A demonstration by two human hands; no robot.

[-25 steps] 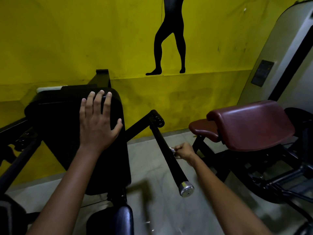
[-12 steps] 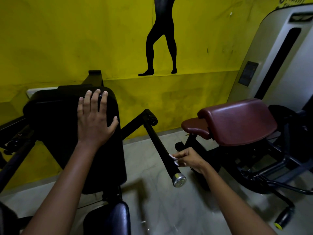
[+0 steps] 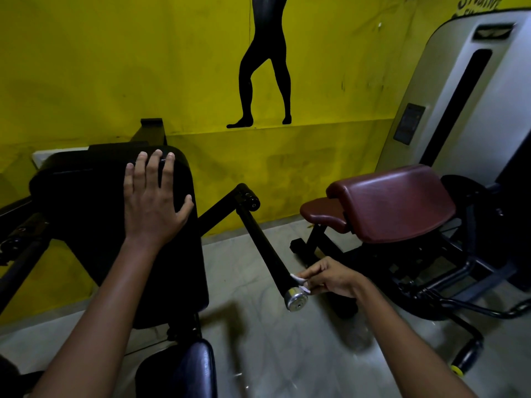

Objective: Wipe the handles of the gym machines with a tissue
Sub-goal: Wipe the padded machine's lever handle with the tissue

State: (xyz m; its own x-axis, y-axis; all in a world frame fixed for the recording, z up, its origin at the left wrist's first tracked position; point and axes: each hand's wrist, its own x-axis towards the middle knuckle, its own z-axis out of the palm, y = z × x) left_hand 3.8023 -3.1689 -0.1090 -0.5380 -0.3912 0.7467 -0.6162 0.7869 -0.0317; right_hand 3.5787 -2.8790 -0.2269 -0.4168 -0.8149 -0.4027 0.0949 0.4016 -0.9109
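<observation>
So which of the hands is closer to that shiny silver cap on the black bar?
Right. The right hand pinches a white tissue against the black bar beside the silver cap; the left hand rests far off on the black pad.

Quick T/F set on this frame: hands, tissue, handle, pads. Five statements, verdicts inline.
1. The right hand pinches a white tissue against the black handle. True.
2. The tissue sits near the handle's silver end cap. True.
3. The left hand grips the handle. False: it rests flat, fingers straight, on the black pad.
4. The bench pad at right is blue. False: it is dark red.
5. The wall behind is yellow. True.
</observation>
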